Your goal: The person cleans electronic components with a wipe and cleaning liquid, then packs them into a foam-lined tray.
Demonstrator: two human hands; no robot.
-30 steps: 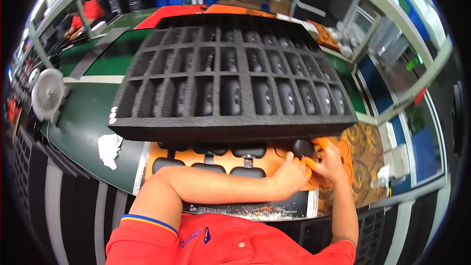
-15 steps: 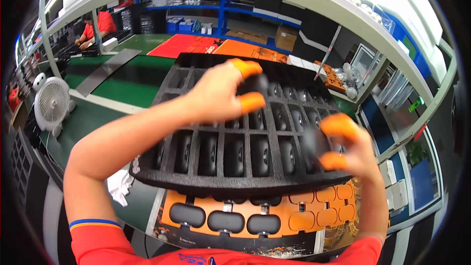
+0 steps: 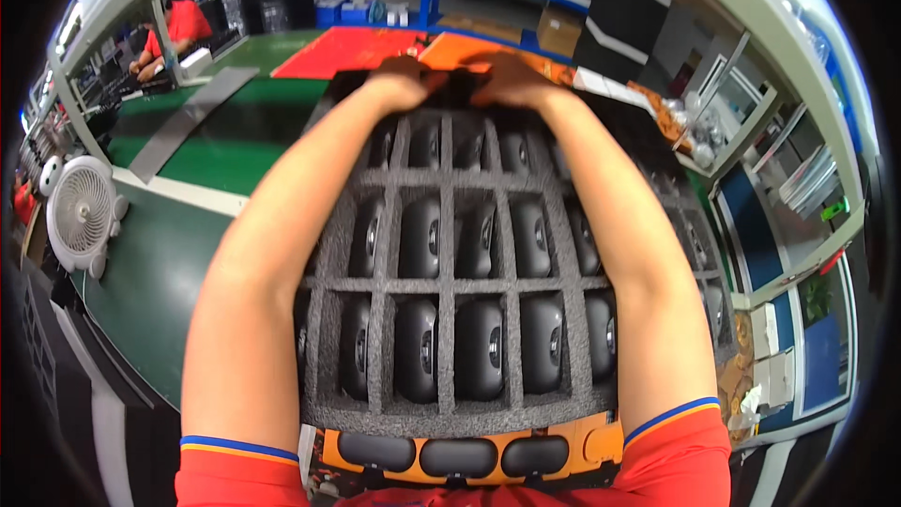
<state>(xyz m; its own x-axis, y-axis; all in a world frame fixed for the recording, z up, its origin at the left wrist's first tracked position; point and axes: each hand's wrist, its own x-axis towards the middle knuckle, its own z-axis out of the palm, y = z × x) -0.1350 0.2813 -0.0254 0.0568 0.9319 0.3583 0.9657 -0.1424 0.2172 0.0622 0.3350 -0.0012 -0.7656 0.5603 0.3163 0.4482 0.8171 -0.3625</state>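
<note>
A dark grey foam tray (image 3: 460, 424) with rows of compartments lies in front of me, between my forearms. Black rounded cases (image 3: 483, 347) stand on edge in many of the compartments. Both arms stretch across it to its far edge. There my left hand (image 3: 404, 84) and my right hand (image 3: 513, 82) are close together at a black surface behind the last row. Shadow and blur obscure their fingers, so a grip cannot be made out. Below the near rim, an orange fixture (image 3: 601, 443) shows, with several black cases (image 3: 458, 457) lying flat in it.
Red sheets (image 3: 343, 49) and orange sheets (image 3: 465, 49) lie on the green bench beyond the tray. A white fan (image 3: 84, 211) and a grey strip (image 3: 192, 122) are at the left. A co-worker in a red shirt (image 3: 188, 26) sits far left. Clear plastic bags (image 3: 709, 127) lie at the right.
My hands, which were over the tray's compartments with dark, blurred objects at their fingers, have moved to its far edge. The tray now appears nearer and covers more of the orange fixture.
</note>
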